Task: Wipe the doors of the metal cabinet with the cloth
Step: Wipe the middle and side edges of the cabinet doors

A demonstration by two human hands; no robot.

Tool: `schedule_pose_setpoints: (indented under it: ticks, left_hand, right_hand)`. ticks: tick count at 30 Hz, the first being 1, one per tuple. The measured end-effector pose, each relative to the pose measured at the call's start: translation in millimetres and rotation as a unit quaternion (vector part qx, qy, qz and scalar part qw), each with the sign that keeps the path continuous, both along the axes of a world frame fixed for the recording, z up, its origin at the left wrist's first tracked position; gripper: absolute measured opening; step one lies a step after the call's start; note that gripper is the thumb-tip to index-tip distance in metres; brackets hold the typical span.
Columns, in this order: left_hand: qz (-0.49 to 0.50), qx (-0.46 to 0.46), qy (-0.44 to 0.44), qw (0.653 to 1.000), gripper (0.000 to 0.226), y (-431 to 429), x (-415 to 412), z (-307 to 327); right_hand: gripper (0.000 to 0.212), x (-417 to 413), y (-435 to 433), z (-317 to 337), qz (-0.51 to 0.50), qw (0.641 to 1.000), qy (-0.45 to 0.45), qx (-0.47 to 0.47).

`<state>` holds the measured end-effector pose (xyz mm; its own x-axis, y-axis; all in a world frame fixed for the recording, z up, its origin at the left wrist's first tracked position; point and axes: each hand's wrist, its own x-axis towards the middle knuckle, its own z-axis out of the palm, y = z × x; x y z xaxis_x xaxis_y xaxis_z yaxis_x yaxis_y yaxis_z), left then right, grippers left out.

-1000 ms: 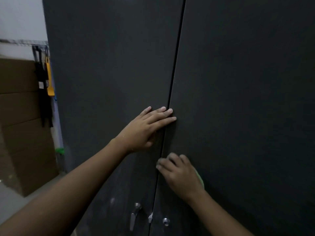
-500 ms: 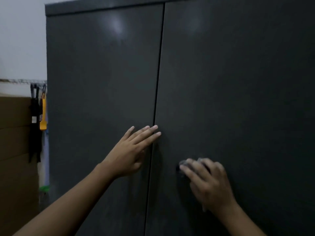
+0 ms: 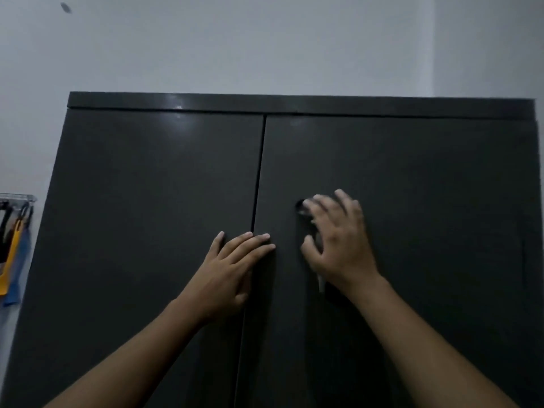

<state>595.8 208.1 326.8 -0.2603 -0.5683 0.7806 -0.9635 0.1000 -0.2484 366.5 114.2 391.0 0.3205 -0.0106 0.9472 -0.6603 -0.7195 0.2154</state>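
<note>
Right grip (image 3: 338,240) clawed, fingers curled over the cloth (image 3: 320,284), pressing it to the right door (image 3: 441,201) near its inner edge, left grip (image 3: 232,269) flat across the seam (image 3: 259,178); risk: cloth bunches under the palm, so bare fingertips smear the panel.

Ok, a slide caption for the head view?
Left hand flat across door seam; right hand holds cloth against right door.
</note>
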Motion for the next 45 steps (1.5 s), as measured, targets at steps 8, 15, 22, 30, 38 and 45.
schedule_pose_setpoints:
  ticks: [8, 15, 22, 30, 38, 45]
  left_hand:
    - [-0.043, -0.075, -0.081, 0.993, 0.052, 0, 70, 19]
    - [-0.029, -0.105, -0.064, 0.992, 0.057, 21, 154, 63]
    - [-0.012, -0.164, -0.014, 0.986, 0.049, 41, 232, 100]
    - [-0.074, -0.246, 0.052, 0.965, 0.047, 39, 291, 109]
    - [-0.077, -0.256, 0.046, 0.962, 0.045, 33, 296, 104]
    - [-0.07, -0.246, 0.043, 0.966, 0.045, 34, 294, 100]
  right_hand:
    - [0.053, 19, 0, -22, 0.005, 0.974, 0.193, -0.12]
    - [0.045, 65, 6, 105, 0.033, 0.972, -0.226, -0.051]
    - [0.045, 166, 35, 169, 0.013, 0.982, -0.181, -0.057]
    - [0.044, 265, 65, 127, 0.08, 0.983, 0.117, -0.119]
    - [0.032, 251, 56, -29, 0.102, 0.904, 0.384, -0.161]
    - [0.031, 224, 50, -17, 0.076, 0.93, 0.286, -0.216]
